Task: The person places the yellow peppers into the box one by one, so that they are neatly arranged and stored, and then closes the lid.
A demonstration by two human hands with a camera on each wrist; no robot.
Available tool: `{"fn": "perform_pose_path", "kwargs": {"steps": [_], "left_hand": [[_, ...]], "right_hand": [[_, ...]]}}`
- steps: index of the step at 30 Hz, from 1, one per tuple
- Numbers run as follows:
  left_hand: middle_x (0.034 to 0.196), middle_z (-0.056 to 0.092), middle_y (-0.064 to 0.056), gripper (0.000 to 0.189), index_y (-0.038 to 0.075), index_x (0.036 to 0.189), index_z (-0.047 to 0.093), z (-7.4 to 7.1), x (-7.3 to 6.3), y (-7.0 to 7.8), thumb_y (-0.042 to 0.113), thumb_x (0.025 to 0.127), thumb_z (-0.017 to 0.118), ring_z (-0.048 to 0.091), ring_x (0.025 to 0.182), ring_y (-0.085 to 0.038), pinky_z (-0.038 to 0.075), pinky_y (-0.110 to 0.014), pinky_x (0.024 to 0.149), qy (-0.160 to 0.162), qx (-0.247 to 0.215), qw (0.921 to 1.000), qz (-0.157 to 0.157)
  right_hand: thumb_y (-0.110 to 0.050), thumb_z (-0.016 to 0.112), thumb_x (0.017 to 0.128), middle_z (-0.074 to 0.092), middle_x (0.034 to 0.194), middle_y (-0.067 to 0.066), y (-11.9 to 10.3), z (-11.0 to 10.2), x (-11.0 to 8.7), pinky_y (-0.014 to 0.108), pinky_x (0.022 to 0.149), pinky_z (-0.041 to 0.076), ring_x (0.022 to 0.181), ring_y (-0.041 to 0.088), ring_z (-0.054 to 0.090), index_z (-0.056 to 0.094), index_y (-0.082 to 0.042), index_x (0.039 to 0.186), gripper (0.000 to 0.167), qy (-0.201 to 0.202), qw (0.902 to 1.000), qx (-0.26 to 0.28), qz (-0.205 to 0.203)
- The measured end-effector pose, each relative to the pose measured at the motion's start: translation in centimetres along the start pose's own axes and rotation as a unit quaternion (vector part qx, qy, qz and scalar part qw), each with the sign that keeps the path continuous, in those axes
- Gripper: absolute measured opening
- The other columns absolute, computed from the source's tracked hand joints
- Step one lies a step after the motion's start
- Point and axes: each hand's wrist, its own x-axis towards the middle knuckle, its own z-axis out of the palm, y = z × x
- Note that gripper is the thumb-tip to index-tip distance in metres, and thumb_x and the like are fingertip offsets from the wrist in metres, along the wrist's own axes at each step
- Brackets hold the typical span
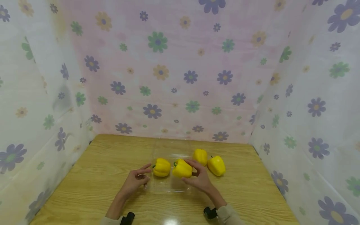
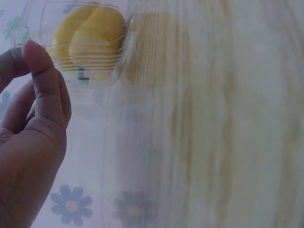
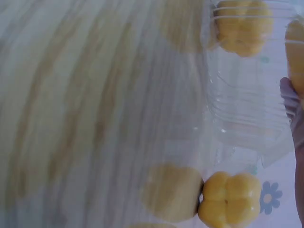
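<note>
My left hand [image 1: 133,182] pinches the left rim of a clear plastic container [image 1: 180,187] between thumb and finger, seen closer in the left wrist view. Inside the container, at its left, lies a yellow bell pepper [image 1: 162,167] with its green stem turned left. A second yellow bell pepper [image 1: 183,169] is gripped by my right hand [image 1: 201,178], thumb below and fingers over its far side. It is over the right part of the container; in the right wrist view this held pepper [image 3: 295,54] appears above the container floor, partly cut off.
To the right of the container, two more yellow bell peppers stand on the wooden table [image 1: 244,187]: one pepper [image 1: 200,155] close to the container and another pepper [image 1: 217,166] beside it. A clear lid-like panel [image 1: 171,145] extends behind the container. Flower-patterned cloth [image 1: 174,62] surrounds the table's back and sides.
</note>
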Motion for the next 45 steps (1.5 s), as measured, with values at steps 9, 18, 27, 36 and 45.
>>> {"fn": "perform_pose_path", "kwargs": {"steps": [9, 18, 27, 36, 45], "left_hand": [[0.165, 0.026, -0.02, 0.05, -0.015, 0.141, 0.049, -0.1, 0.1, -0.2, 0.004, 0.098, 0.066, 0.063, 0.091, -0.019, 0.055, -0.021, 0.062, -0.003, 0.013, 0.9999, 0.001], [0.165, 0.026, -0.021, 0.048, -0.016, 0.141, 0.049, -0.2, 0.2, 0.0, 0.002, 0.099, 0.064, 0.063, 0.094, -0.024, 0.055, -0.021, 0.065, -0.011, 0.021, 0.9997, 0.005], [0.164, 0.026, -0.025, 0.048, -0.017, 0.14, 0.049, -0.4, 0.0, 0.4, 0.003, 0.099, 0.063, 0.065, 0.097, -0.023, 0.055, -0.022, 0.064, -0.018, 0.029, 0.9993, 0.014], [0.163, 0.023, -0.028, 0.047, -0.018, 0.14, 0.048, -0.6, 0.1, 0.2, 0.001, 0.1, 0.062, 0.063, 0.117, -0.025, 0.054, -0.022, 0.063, -0.032, 0.016, 0.9992, 0.019], [0.165, 0.021, -0.026, 0.049, -0.017, 0.142, 0.048, -0.5, 0.2, 0.2, 0.004, 0.1, 0.062, 0.066, 0.103, -0.024, 0.054, -0.022, 0.064, -0.04, 0.007, 0.9992, 0.004]], "right_hand": [[-0.01, 0.084, 0.084, 0.053, 0.145, 0.011, -0.1, 0.8, 0.4, 0.037, 0.091, 0.059, 0.128, 0.028, 0.054, 0.056, -0.016, 0.145, 0.068, -0.014, 0.9944, -0.04, 0.097], [-0.009, 0.081, 0.087, 0.05, 0.15, 0.012, -0.7, 1.0, 1.0, 0.052, 0.101, 0.053, 0.135, 0.035, 0.048, 0.052, -0.011, 0.148, 0.068, -0.039, 0.9891, -0.064, 0.127], [-0.007, 0.08, 0.088, 0.049, 0.147, 0.017, -1.0, 1.1, 1.4, 0.06, 0.102, 0.049, 0.135, 0.038, 0.047, 0.051, -0.005, 0.147, 0.067, -0.066, 0.9856, -0.083, 0.132], [-0.013, 0.078, 0.091, 0.048, 0.145, 0.021, -1.0, 1.2, 1.7, 0.058, 0.102, 0.05, 0.133, 0.04, 0.048, 0.048, 0.002, 0.148, 0.066, -0.101, 0.9772, -0.133, 0.132], [-0.014, 0.077, 0.091, 0.05, 0.145, 0.026, -0.9, 1.3, 2.1, 0.061, 0.109, 0.042, 0.132, 0.042, 0.049, 0.047, 0.005, 0.146, 0.066, -0.098, 0.9669, -0.174, 0.158]]}}
